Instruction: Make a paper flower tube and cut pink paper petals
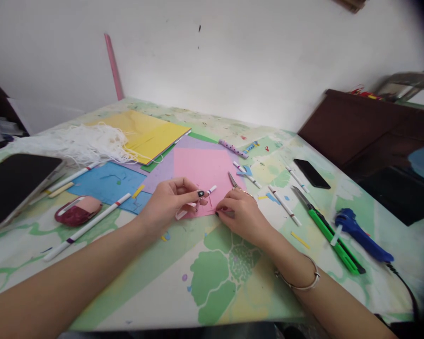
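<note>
My left hand [175,202] is closed, its thumb and fingers pinching a short white stick [212,190] with a dark purple band. Part of the stick is hidden behind the fingers. Beside it, my right hand [242,214] rests low over the near edge of a pink paper sheet [201,165], fingertips drawn together on the sheet. Whatever lies between those fingertips is too small to make out. Small scissors [232,180] lie just past the right knuckles, blades pointing away and handles partly hidden by the hand. Under the pink sheet is a purple sheet [159,170].
Right: a green cutter [334,242], blue glue gun [363,235] with cord, black phone [311,173] and banded white sticks [284,205]. Left: a blue sheet [106,181], maroon case-like object [78,210], white string heap [88,143], yellow pad [151,134] and large dark-screened device [17,186].
</note>
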The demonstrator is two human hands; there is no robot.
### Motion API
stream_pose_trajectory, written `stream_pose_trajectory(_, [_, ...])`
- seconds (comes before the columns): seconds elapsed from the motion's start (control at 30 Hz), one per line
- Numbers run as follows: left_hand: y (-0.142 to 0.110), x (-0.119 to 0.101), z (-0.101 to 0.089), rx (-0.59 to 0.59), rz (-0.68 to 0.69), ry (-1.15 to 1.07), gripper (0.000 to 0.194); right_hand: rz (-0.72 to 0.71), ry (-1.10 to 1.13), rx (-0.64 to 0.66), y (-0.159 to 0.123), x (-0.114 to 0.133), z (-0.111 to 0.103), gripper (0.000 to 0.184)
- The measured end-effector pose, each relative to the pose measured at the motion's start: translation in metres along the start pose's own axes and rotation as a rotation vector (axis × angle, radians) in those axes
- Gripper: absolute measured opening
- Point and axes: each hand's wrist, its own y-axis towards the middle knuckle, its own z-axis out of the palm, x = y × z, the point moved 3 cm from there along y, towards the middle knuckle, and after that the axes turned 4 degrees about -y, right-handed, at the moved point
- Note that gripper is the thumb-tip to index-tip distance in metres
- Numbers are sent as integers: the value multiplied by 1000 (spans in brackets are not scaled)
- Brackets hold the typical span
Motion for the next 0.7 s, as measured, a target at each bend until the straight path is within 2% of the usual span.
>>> stream_pose_trajectory(0.1, [-1,-2,1,21,40,63,18,56,56,1,2,-1,-1,16])
stream_pose_trajectory(0.17, [-2,-2,2,26,50,93,18,140,179,-11,3,-2,-3,15])
stream_pose_trajectory(0.3, [-3,-2,4,37,59,137,16,395,716,-41,1,-7,-4,11])
stream_pose_trajectory(0.4, [-4,0,7,72,73,161,16,498,1008,-39,-2,-6,-3,18])
stream_pose_trajectory(0.7, [-10,-5,14,80,106,161,12,524,1146,13,-4,-1,1,15])
